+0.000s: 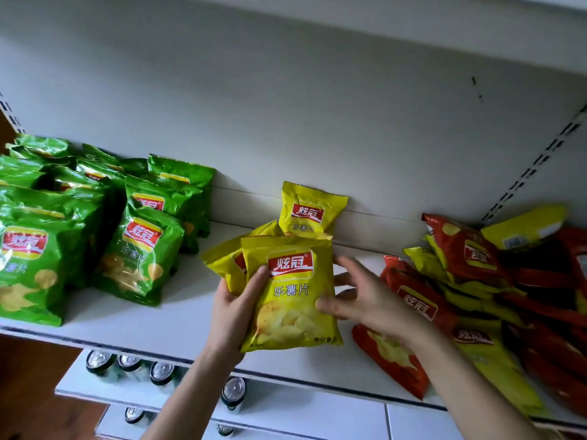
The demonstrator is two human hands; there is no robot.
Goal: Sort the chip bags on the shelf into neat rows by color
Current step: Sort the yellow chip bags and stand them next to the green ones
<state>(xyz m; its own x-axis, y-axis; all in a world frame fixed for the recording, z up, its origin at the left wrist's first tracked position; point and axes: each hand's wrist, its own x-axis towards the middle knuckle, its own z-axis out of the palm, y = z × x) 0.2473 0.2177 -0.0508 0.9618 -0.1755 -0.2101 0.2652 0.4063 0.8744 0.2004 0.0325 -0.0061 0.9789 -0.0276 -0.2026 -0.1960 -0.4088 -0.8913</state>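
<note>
Slipping is the main risk. The yellow bag (pixel 290 293) is puffed and glossy, held at the front middle of the shelf (pixel 178 325), near the front edge. I cannot tell whether its base rests on the board. If either hand loosens before it is seated, I judge it would slide off toward the cans (pixel 162 373) on the lower shelf.

Another risk sits behind it. The left hand (pixel 236 309) also seems to carry a second bag (pixel 222 258), tucked behind the first. Two slick packs in one grip can slide against each other, so one may fan out or fall.

Pushing both back hard could topple the back bag (pixel 313 211), which stands upright against the back wall in the middle.

At the right end, the pile (pixel 460 281) of red and yellow packs lies loose and overlapping. A red bag (pixel 390 360) overhangs the front edge just beside the right forearm, and a brush from that arm could tip it off.

The green bags (pixel 139 249) at the left end stand in rows, well apart from the hands.

The left hand comes up from below, thumb on the yellow bag's front left and fingers hidden behind, gripping. The right hand (pixel 365 300) reaches in from the right, with its thumb on the front near the right edge and its fingers spread behind. That is a light pinch on the same bag.
</note>
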